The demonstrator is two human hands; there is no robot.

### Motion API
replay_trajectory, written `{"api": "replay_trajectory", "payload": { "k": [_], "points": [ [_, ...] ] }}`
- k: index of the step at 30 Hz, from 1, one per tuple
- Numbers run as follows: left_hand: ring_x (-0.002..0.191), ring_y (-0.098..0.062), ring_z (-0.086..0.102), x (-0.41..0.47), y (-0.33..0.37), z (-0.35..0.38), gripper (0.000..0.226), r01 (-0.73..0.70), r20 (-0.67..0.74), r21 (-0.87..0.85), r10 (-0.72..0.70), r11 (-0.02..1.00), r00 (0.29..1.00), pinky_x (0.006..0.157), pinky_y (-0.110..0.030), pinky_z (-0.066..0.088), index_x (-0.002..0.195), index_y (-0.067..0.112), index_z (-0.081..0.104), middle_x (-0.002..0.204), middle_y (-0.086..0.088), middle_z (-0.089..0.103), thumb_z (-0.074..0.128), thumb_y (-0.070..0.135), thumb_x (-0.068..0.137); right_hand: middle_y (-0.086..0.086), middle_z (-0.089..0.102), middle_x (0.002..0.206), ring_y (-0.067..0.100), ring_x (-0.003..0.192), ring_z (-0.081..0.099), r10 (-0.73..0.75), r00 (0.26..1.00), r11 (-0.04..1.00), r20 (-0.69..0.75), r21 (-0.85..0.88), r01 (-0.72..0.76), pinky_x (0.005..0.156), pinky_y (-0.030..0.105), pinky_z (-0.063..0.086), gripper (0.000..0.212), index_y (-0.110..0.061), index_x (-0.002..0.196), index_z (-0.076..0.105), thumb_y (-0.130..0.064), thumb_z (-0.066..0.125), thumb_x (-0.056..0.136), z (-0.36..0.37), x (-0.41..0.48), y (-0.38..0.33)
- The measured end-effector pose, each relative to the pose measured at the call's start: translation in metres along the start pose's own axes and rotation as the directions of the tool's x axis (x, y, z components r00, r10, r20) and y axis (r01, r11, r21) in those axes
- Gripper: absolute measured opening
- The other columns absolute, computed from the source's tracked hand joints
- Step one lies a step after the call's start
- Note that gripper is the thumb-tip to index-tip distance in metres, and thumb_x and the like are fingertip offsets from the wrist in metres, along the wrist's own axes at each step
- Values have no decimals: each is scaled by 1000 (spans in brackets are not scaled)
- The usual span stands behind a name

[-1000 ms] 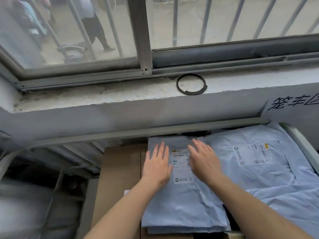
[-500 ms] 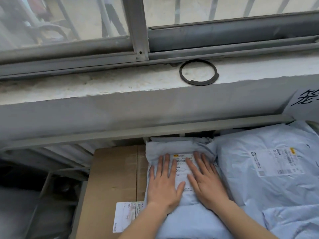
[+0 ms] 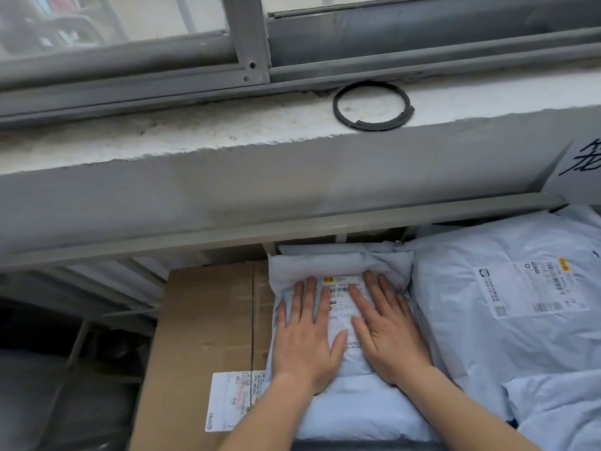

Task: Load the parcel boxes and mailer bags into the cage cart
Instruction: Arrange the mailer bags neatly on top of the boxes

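My left hand (image 3: 305, 340) and right hand (image 3: 388, 336) press flat, fingers (image 3: 309, 299) straight, on the pale blue plastic mailer bag (image 3: 351, 405) by the grey cage cart's far rail (image 3: 292, 232). Lapping the brown cardboard box (image 3: 208, 320), it could slide.

1. Shipping label (image 3: 341, 307) on the small mailer bag (image 3: 341, 265), centre: barcode, yellow mark, digits "096" legible twice; the rest is blurred.
2. Box label (image 3: 234, 398) on the cardboard box (image 3: 208, 320), near left: letters "WU"; other print unreadable.
3. Side label (image 3: 533, 288) on the large mailer bag (image 3: 487, 336), right: barcodes, print too small to read.
4. Paper sign (image 3: 582, 164), far right: black handwritten Chinese character, cut off at the edge.
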State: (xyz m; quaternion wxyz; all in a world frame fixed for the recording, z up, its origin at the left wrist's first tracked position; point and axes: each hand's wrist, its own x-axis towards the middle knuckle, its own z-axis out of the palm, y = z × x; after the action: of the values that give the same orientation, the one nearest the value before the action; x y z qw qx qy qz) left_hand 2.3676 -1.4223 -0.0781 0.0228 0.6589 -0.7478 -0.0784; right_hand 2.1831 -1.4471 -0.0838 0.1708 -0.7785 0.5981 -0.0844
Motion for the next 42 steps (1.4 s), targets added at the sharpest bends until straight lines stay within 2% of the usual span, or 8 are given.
{"api": "replay_trajectory", "payload": {
  "k": [5,8,14,22,28,35,39,42],
  "points": [
    [155,-26,6,0,1,2,80,12,5,3,-12,1000,1000,117,-51,10,161,20,11,168,-7,3,26,64,96,-14,-12,166,5,150,-18,5,1000,1000,-11,7,-5,123,35,-4,60,-49,155,3,-58,11,96,-1,-1,-1],
    [155,-25,-1,-2,1,1,80,12,10,8,-13,1000,1000,118,-50,6,161,21,6,168,-6,-3,23,65,96,-15,-14,165,4,149,-20,8,1000,1000,-4,9,-8,122,33,-10,59,-50,153,-1,-59,8,95,-3,-3,-3],
    [154,-29,10,-1,1,3,80,15,-1,9,-15,1000,1000,117,-50,9,161,20,15,167,-14,9,26,64,95,-13,-14,166,4,149,-21,8,1000,1000,5,-2,-8,122,33,-11,63,-45,157,3,-57,7,95,-3,-1,-3],
    [151,-22,-25,-3,2,-9,82,16,81,12,-17,1000,997,124,-49,-5,156,28,-21,162,-7,-29,0,68,88,-11,-10,167,10,152,-14,-2,1000,1000,-16,0,2,124,38,-3,62,-43,158,7,-55,12,97,-2,-3,-3],
    [152,-21,-22,-3,1,-7,81,24,67,14,-25,1000,997,124,-49,-3,158,28,-17,164,-7,-25,5,68,90,-13,-21,165,8,151,-21,9,1000,1000,16,-24,-9,123,36,-8,64,-46,156,-3,-58,3,94,-5,-3,-5],
    [152,-22,-21,-2,3,-9,81,43,85,31,-46,999,995,124,-49,-3,157,29,-20,164,-7,-26,0,68,88,-11,-15,166,10,152,-17,-8,1000,1000,3,-17,8,123,37,-6,64,-44,158,2,-56,9,95,-3,-1,-4],
    [152,-22,-22,-1,5,-14,81,64,146,109,-80,992,986,124,-48,-4,155,27,-24,163,-7,-28,-6,68,86,-11,-17,166,12,153,-15,-1,999,999,44,-35,2,123,37,-6,67,-43,158,1,-57,4,93,-6,3,-5],
    [153,-25,-18,5,15,-26,75,102,270,178,-148,979,952,123,-52,-1,156,25,-22,164,-5,-26,7,63,98,-3,-6,169,20,154,-3,24,992,994,126,-110,-10,124,42,3,63,-36,160,8,-53,13,99,-21,1,-11]
  ]
}}
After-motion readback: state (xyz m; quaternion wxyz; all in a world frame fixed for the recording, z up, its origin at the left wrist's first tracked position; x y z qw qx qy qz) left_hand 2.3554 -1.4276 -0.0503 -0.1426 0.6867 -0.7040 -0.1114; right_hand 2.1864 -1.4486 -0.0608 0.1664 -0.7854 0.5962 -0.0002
